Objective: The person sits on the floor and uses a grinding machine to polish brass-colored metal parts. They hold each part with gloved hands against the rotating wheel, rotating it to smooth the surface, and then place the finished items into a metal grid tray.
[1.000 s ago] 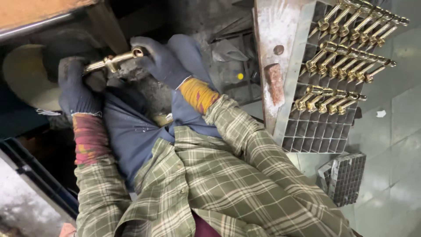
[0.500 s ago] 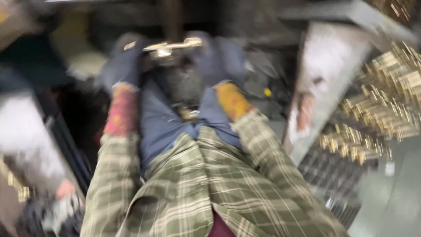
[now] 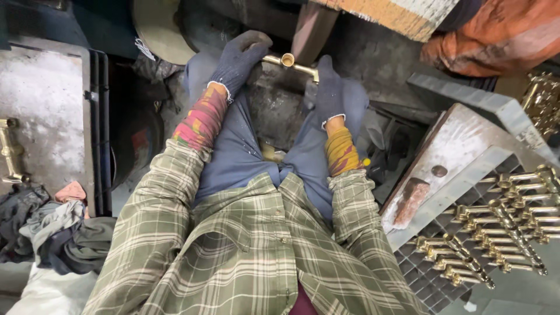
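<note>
View has swung left; brass fitting [image 3: 290, 62] now level, left hand [image 3: 240, 57] and right hand [image 3: 328, 88] each closed round an end. Gloves near the buffing wheel [image 3: 156, 29] could snag.

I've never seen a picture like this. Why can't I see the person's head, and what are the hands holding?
The camera sits on the person's head and looks down, so you see only a checked shirt, blue trousers and two gloved hands. The left hand and the right hand hold a shiny brass fitting by its two ends. To the right, a grey grid tray carries rows of similar brass parts. Rags lie at the left.
</note>
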